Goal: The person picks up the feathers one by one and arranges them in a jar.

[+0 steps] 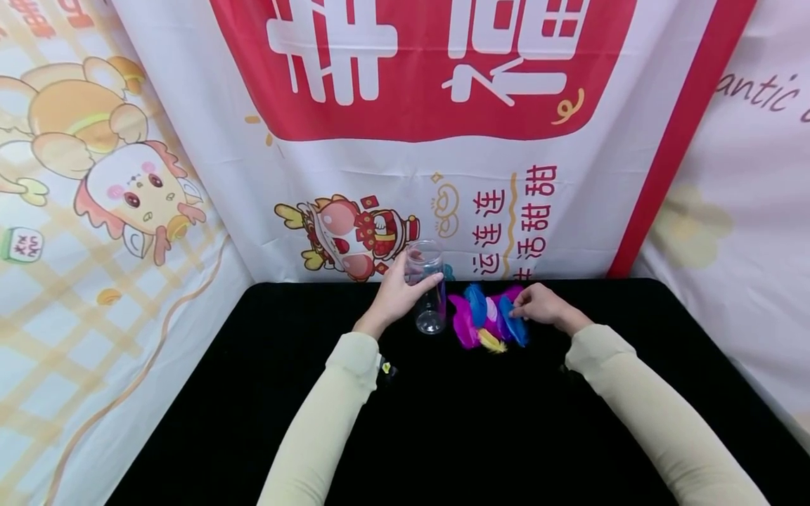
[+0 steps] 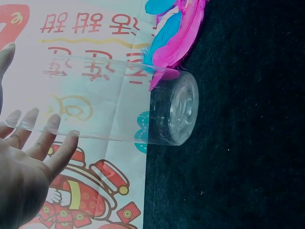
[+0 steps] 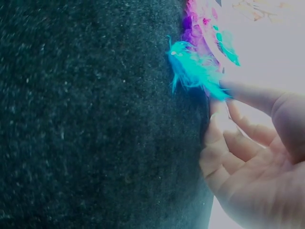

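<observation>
My left hand (image 1: 396, 294) grips a clear plastic jar (image 1: 431, 309) round its upper part, thumb on the near side. In the left wrist view the jar (image 2: 119, 105) looks see-through, nothing inside it, its ribbed round base over the black cloth. Just right of it lies a loose pile of feathers (image 1: 467, 325), in magenta, blue, purple, pale pink and yellow. At the pile's right side my right hand (image 1: 541, 307) pinches a blue feather (image 1: 517, 327) between thumb and fingertips. The right wrist view shows the fluffy end of this blue feather (image 3: 193, 67) beside the fingers.
A black cloth (image 1: 481, 422) covers the table under both forearms. Behind the far edge hangs a white and red printed curtain (image 1: 367, 161), close to the jar and feathers. Another printed curtain (image 1: 57, 295) runs along the left side.
</observation>
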The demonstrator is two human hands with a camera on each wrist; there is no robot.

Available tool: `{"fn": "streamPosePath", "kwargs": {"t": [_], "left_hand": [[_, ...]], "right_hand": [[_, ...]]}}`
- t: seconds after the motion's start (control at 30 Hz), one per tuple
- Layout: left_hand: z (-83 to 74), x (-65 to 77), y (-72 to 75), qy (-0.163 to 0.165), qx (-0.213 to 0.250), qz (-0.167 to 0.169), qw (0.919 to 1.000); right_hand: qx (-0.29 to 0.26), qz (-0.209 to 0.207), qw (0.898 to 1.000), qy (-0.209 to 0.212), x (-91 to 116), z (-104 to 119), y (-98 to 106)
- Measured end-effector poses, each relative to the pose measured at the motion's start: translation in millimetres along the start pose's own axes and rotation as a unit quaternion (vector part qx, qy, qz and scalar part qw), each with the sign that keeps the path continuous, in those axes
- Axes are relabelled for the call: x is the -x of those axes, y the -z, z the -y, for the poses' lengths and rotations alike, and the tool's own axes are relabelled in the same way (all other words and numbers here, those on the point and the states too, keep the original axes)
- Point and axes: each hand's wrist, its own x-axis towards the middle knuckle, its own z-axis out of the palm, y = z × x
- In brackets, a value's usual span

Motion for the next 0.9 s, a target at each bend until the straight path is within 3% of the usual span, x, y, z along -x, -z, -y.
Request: {"fn": "streamPosePath", "kwargs": {"t": [0.27, 0.9], "left_hand": [[-1.8, -4.5, 1.7, -0.003, 0.014, 0.006, 0.9999], [1.9, -2.9, -0.5, 0.019, 0.023, 0.014, 0.9995]], "right_hand": [[-0.051, 0.010, 0.999, -0.018, 0, 0, 7], [-0.083, 0.021, 0.996, -0.027, 11, 9, 15]]}}
